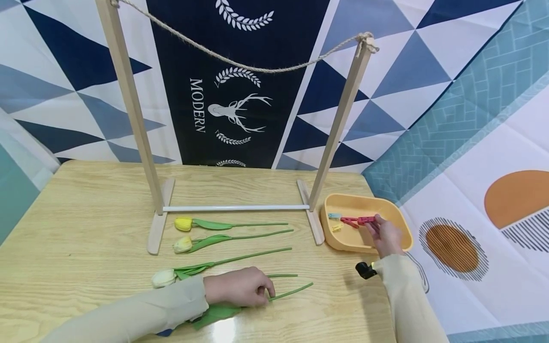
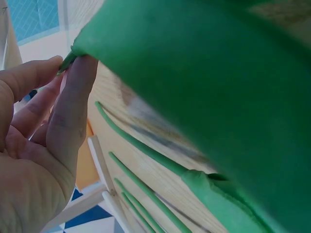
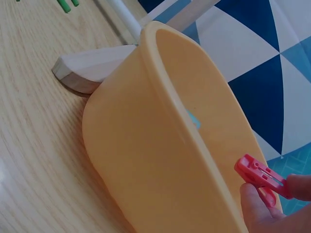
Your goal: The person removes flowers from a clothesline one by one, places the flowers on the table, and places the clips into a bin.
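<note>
My left hand [image 1: 242,287] pinches the green stem [image 2: 69,59] of an artificial tulip between thumb and fingertips, low over the table's front. That tulip's broad leaf [image 2: 194,97] fills much of the left wrist view; its bloom is hidden by my forearm. Over the yellow-orange basin [image 3: 131,136], my right hand [image 1: 386,237] pinches a red clothespin [image 3: 262,175]. Inside the basin lie another red clothespin [image 1: 350,222], a blue one [image 1: 334,216] and a yellow one [image 1: 337,227]. Further tulips lie in a row: yellow [image 1: 183,224], pale yellow [image 1: 183,245] and white [image 1: 163,278].
Behind the tulips stands a wooden frame with a left post [image 1: 133,109], a right post [image 1: 340,128] and a white crossbar [image 1: 236,208]. A slack rope [image 1: 240,64] hangs between the post tops. Patterned cloth [image 1: 231,119] covers the wall behind.
</note>
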`<action>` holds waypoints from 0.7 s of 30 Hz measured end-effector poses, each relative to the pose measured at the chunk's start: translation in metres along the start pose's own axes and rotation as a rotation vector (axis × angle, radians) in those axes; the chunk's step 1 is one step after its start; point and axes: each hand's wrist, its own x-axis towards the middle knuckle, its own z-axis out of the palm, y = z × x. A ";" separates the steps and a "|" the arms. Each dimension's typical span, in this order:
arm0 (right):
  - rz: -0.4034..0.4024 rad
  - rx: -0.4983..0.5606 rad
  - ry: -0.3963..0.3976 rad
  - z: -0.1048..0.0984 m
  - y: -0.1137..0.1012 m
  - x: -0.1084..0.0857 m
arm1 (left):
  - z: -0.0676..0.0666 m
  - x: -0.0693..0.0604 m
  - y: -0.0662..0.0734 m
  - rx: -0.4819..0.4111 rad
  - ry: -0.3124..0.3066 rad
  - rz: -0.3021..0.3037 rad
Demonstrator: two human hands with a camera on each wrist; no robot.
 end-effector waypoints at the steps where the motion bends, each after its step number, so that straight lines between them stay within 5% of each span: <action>1: 0.009 0.004 0.001 0.000 0.000 0.000 | 0.001 0.000 0.000 0.003 -0.001 -0.002; 11: 0.046 -0.148 -0.034 0.004 0.000 0.000 | 0.008 0.001 -0.005 0.037 0.001 -0.028; 21: 0.012 -0.480 -0.023 0.009 0.006 0.008 | 0.014 0.002 -0.007 0.070 -0.004 -0.032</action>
